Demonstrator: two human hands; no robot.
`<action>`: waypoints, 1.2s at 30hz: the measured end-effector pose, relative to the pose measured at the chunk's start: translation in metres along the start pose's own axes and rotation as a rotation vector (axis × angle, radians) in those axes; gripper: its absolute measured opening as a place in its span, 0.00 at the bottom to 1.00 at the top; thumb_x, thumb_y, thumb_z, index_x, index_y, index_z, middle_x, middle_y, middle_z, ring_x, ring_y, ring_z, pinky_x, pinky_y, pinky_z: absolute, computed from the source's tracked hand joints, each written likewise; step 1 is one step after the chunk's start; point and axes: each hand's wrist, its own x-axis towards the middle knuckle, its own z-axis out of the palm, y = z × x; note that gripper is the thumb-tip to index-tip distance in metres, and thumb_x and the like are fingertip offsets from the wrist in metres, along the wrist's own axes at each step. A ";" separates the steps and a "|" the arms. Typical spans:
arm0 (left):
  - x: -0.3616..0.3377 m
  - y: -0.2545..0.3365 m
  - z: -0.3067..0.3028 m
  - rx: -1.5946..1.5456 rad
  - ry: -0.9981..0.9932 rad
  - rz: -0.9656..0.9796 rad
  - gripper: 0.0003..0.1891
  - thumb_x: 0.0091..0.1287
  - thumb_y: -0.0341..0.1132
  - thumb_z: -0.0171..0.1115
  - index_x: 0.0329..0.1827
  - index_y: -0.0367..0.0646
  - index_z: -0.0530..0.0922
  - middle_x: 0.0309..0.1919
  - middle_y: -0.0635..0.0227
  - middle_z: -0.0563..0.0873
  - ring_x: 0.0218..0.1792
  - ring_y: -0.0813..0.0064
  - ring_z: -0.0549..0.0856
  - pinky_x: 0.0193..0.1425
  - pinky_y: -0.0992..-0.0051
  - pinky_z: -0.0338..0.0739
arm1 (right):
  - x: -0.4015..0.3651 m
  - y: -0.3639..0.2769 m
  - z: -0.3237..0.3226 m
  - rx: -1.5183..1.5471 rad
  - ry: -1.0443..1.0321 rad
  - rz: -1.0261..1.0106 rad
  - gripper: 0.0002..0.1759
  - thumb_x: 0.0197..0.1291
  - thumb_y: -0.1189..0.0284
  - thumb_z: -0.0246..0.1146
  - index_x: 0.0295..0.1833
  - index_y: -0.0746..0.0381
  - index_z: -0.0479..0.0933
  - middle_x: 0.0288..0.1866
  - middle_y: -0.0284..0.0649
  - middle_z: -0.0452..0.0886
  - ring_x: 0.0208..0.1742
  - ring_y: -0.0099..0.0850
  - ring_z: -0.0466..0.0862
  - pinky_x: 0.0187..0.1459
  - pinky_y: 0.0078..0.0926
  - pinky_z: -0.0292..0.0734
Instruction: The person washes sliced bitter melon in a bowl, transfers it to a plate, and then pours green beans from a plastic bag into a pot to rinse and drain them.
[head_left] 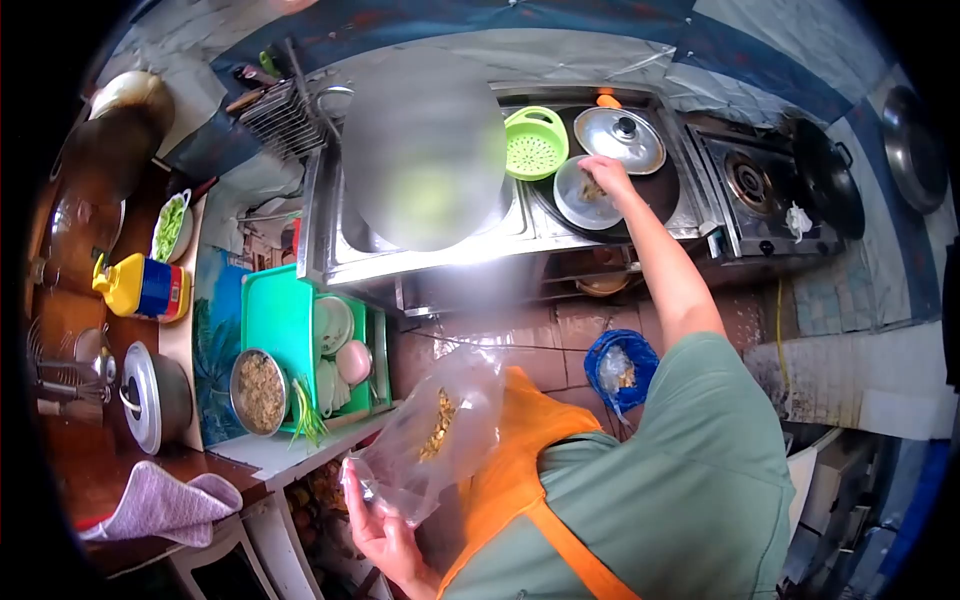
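Observation:
My left hand grips the edge of a clear plastic bag, which hangs in front of the orange apron. Small yellow-brown pieces lie inside the bag. My right arm reaches out to a pale bowl on the sink's right side. The fingers of my right hand are closed at the bowl, over some brown bits; what they pinch is too small to make out. Behind the bowl sits a pan lid with a black knob, and a green colander stands to its left.
A blurred patch covers the left sink basin. On the right is a gas stove with a wok. A blue bin stands on the floor. To the left are a green dish rack, a bowl of minced food and a lidded pot.

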 end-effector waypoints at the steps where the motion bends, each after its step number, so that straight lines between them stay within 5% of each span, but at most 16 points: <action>1: 0.004 -0.003 0.003 0.019 -0.007 0.028 0.35 0.55 0.15 0.46 0.72 0.35 0.62 0.72 0.60 0.65 0.62 0.71 0.75 0.56 0.77 0.73 | 0.007 0.003 -0.006 -0.050 -0.008 -0.022 0.12 0.62 0.68 0.59 0.40 0.63 0.84 0.31 0.34 0.84 0.29 0.21 0.79 0.33 0.21 0.73; 5: 0.012 -0.003 0.013 0.083 -0.035 0.079 0.34 0.55 0.17 0.50 0.70 0.33 0.65 0.71 0.57 0.67 0.70 0.65 0.66 0.74 0.66 0.57 | 0.002 -0.018 -0.030 -0.161 0.079 -0.115 0.14 0.62 0.67 0.58 0.41 0.65 0.84 0.34 0.39 0.86 0.36 0.29 0.84 0.40 0.26 0.77; 7: 0.017 -0.004 0.012 0.188 -0.087 0.093 0.34 0.58 0.21 0.55 0.72 0.35 0.61 0.71 0.60 0.66 0.67 0.65 0.70 0.69 0.63 0.67 | -0.008 -0.032 -0.033 -0.018 0.204 -0.165 0.13 0.61 0.65 0.58 0.40 0.61 0.85 0.33 0.45 0.86 0.39 0.37 0.86 0.44 0.33 0.78; 11: 0.026 -0.009 0.008 0.292 -0.105 0.154 0.34 0.60 0.26 0.61 0.72 0.35 0.62 0.70 0.60 0.68 0.66 0.65 0.71 0.69 0.66 0.66 | -0.057 -0.065 -0.026 -0.720 0.140 -0.655 0.17 0.62 0.66 0.61 0.50 0.66 0.80 0.48 0.51 0.83 0.52 0.41 0.82 0.51 0.34 0.75; 15: 0.014 -0.006 0.000 0.409 0.013 0.226 0.32 0.58 0.28 0.63 0.68 0.34 0.69 0.67 0.57 0.72 0.69 0.64 0.68 0.73 0.65 0.59 | -0.194 -0.150 0.025 0.008 -0.694 -0.377 0.37 0.58 0.58 0.67 0.68 0.67 0.65 0.67 0.53 0.69 0.66 0.45 0.73 0.64 0.36 0.68; 17: 0.011 -0.010 -0.009 0.383 0.053 0.264 0.31 0.56 0.28 0.64 0.66 0.33 0.70 0.67 0.56 0.72 0.70 0.63 0.67 0.75 0.65 0.54 | -0.261 -0.178 0.049 -0.210 -0.944 -0.845 0.44 0.58 0.57 0.67 0.72 0.68 0.57 0.70 0.57 0.65 0.68 0.48 0.69 0.66 0.36 0.66; 19: 0.001 -0.014 -0.019 0.338 0.129 0.257 0.31 0.55 0.28 0.64 0.66 0.33 0.71 0.66 0.56 0.73 0.70 0.63 0.67 0.75 0.65 0.53 | -0.306 -0.185 0.078 -0.373 -1.040 -0.959 0.41 0.58 0.59 0.66 0.69 0.71 0.59 0.66 0.59 0.67 0.62 0.52 0.74 0.59 0.39 0.73; 21: -0.011 -0.021 -0.034 0.302 0.259 0.221 0.30 0.55 0.23 0.64 0.65 0.36 0.73 0.65 0.56 0.75 0.68 0.64 0.70 0.72 0.68 0.60 | -0.300 -0.164 0.118 -0.576 -1.106 -1.040 0.16 0.58 0.65 0.64 0.46 0.66 0.77 0.35 0.52 0.77 0.34 0.53 0.81 0.34 0.45 0.77; 23: -0.029 -0.036 -0.064 0.444 0.419 0.142 0.27 0.56 0.22 0.62 0.63 0.37 0.75 0.64 0.58 0.77 0.67 0.66 0.72 0.72 0.69 0.61 | -0.299 -0.177 0.155 -0.306 -1.047 -1.117 0.10 0.59 0.68 0.63 0.39 0.65 0.80 0.25 0.47 0.77 0.27 0.46 0.81 0.29 0.40 0.77; 26: -0.064 -0.070 -0.105 0.554 0.567 0.090 0.22 0.61 0.24 0.59 0.61 0.40 0.77 0.59 0.60 0.81 0.65 0.66 0.75 0.71 0.70 0.63 | -0.331 -0.209 0.201 -0.095 -1.517 -0.322 0.09 0.63 0.71 0.61 0.43 0.66 0.79 0.21 0.37 0.77 0.23 0.25 0.80 0.28 0.25 0.75; 27: -0.076 -0.077 -0.106 0.551 0.619 0.061 0.21 0.62 0.25 0.59 0.60 0.40 0.78 0.59 0.60 0.81 0.64 0.66 0.75 0.70 0.69 0.63 | -0.343 -0.201 0.215 -0.135 -1.514 -0.536 0.11 0.65 0.71 0.60 0.50 0.64 0.77 0.24 0.33 0.77 0.27 0.19 0.79 0.30 0.20 0.75; 29: -0.094 -0.087 -0.109 0.201 0.607 0.053 0.19 0.65 0.27 0.58 0.60 0.35 0.76 0.60 0.58 0.80 0.62 0.66 0.76 0.69 0.70 0.66 | -0.389 -0.216 0.227 0.139 -1.650 -0.293 0.17 0.64 0.71 0.61 0.58 0.63 0.74 0.30 0.33 0.78 0.30 0.18 0.79 0.32 0.19 0.75; 30: -0.102 -0.095 -0.112 0.295 0.520 0.119 0.20 0.73 0.35 0.52 0.66 0.38 0.71 0.64 0.63 0.76 0.49 0.76 0.83 0.52 0.77 0.78 | -0.412 -0.227 0.227 0.168 -1.703 -0.312 0.23 0.63 0.69 0.63 0.62 0.63 0.70 0.36 0.35 0.79 0.35 0.22 0.80 0.37 0.22 0.77; 33: -0.117 -0.079 -0.084 -0.171 0.351 0.163 0.35 0.70 0.42 0.57 0.76 0.40 0.54 0.68 0.61 0.70 0.52 0.72 0.83 0.57 0.71 0.77 | -0.484 -0.239 0.216 0.164 -1.745 -1.125 0.36 0.53 0.57 0.71 0.61 0.67 0.69 0.49 0.52 0.80 0.49 0.44 0.81 0.50 0.37 0.77; 36: -0.165 -0.053 -0.107 -0.001 0.212 0.244 0.42 0.65 0.39 0.64 0.78 0.48 0.48 0.67 0.59 0.71 0.56 0.70 0.81 0.63 0.67 0.73 | -0.538 -0.260 0.201 -0.021 -1.838 -1.212 0.22 0.57 0.70 0.65 0.55 0.67 0.73 0.41 0.55 0.80 0.42 0.54 0.81 0.43 0.42 0.77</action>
